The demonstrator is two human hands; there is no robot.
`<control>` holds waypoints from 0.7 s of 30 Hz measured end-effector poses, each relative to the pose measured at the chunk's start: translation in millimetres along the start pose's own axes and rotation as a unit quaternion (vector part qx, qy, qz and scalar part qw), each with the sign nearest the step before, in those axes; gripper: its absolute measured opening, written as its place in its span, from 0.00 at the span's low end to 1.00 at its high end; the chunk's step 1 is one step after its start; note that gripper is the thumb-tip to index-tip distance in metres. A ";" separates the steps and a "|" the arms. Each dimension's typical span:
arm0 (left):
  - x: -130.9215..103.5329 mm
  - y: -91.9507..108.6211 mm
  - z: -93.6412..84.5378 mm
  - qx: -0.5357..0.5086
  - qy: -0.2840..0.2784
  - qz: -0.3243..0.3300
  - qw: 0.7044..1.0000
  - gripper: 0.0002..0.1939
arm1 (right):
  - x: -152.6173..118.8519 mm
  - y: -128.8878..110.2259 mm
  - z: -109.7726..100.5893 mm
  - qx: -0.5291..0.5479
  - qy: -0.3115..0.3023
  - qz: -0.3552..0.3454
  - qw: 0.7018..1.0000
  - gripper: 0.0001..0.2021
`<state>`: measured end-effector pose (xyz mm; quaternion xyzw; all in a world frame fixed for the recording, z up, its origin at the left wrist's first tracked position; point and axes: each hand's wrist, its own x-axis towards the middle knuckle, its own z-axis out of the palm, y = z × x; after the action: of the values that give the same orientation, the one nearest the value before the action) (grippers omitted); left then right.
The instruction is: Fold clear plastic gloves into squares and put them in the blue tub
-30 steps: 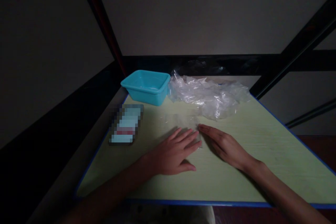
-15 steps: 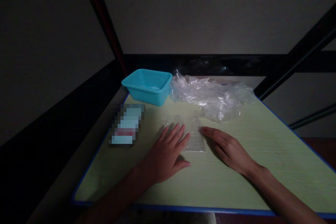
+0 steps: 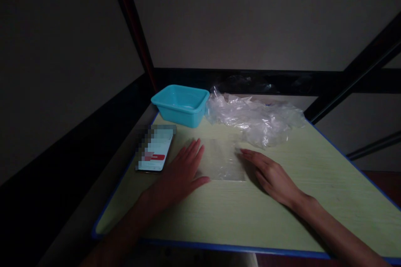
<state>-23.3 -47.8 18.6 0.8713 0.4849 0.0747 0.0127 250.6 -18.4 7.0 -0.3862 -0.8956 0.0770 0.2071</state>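
A clear, flat plastic bag [image 3: 222,160] lies on the pale yellow-green table [image 3: 250,217] between my hands. My left hand [image 3: 183,173] is at its left edge, palm down, thumb apart from the other fingers, holding nothing. At the bag's right edge rests my right hand [image 3: 272,175], its fingers stretched out toward the upper left and lying close together, with nothing held. Behind the bag is a heap of crumpled clear plastic [image 3: 260,119].
A blue plastic basin [image 3: 180,104] stands at the back left, touching or nearly touching the plastic heap. A phone [image 3: 156,150] with a lit screen lies near the left table edge. A wall rises behind the table.
My left hand has slid left off the middle of the bag to its left edge, uncovering more of it. My right hand has stayed nearly still. The view has shifted slightly.
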 end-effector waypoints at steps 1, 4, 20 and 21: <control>6.3 2.8 0.3 0.003 0.005 0.007 1.000 0.33 | 5.7 -3.2 1.8 -0.009 -0.003 0.009 1.000 0.25; 28.1 13.2 5.7 0.016 0.013 -0.002 1.000 0.28 | 24.5 -15.7 11.1 -0.045 -0.021 0.031 0.998 0.26; 38.0 18.1 27.2 -0.028 0.013 -0.053 0.998 0.26 | 34.0 -25.6 35.1 -0.102 -0.086 0.019 0.991 0.28; 38.1 16.7 27.7 -0.031 0.017 -0.060 0.998 0.26 | 33.7 -24.9 34.8 -0.097 -0.084 0.020 0.992 0.28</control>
<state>14.5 -23.0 -2.7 0.8384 0.5341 0.1031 0.0357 198.5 -10.4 -6.5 -0.4149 -0.9049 0.0262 0.0915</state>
